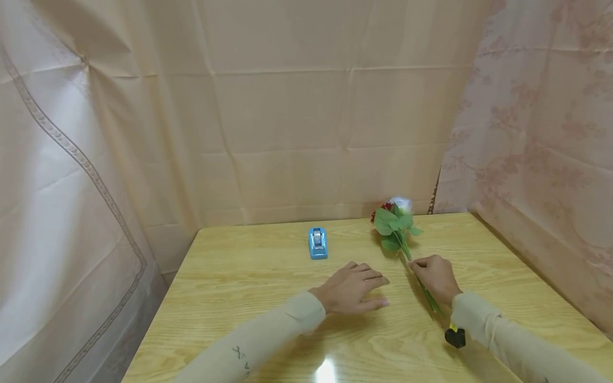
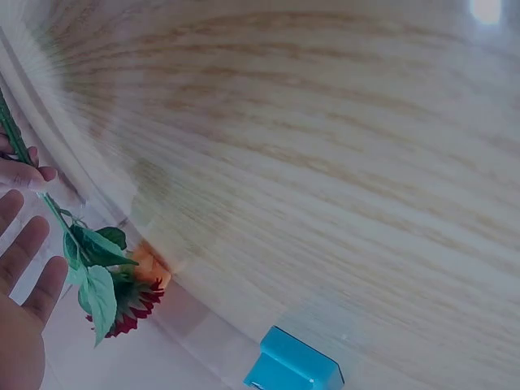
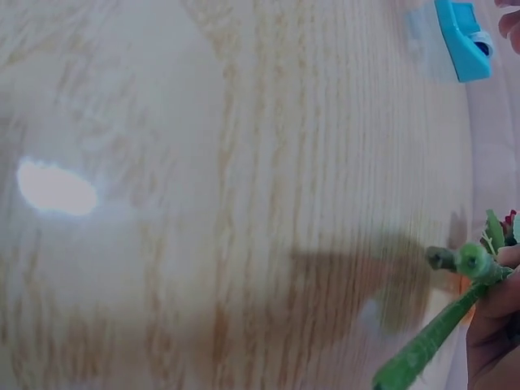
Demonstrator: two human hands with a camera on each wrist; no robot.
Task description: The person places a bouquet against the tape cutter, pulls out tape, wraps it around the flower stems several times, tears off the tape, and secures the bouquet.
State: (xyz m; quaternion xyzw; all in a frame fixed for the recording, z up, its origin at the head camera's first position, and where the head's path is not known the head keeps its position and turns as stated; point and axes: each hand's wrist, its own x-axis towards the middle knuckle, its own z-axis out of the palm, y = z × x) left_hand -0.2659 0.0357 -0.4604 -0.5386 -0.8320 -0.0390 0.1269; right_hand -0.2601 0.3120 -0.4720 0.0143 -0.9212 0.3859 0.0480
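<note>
In the head view my right hand pinches the green stems of a small bunch of artificial flowers. A white bloom and a dark red one show at its top among green leaves; the left wrist view adds an orange bloom. Toward the camera, the cut stem ends stick out below the right hand in the right wrist view. My left hand hovers or rests over the table to the left of the stems, fingers spread and holding nothing.
A blue tape dispenser stands on the wooden table, left of the flowers near the back edge. Beige cloth hangs behind the table, and patterned pink cloth along the right side.
</note>
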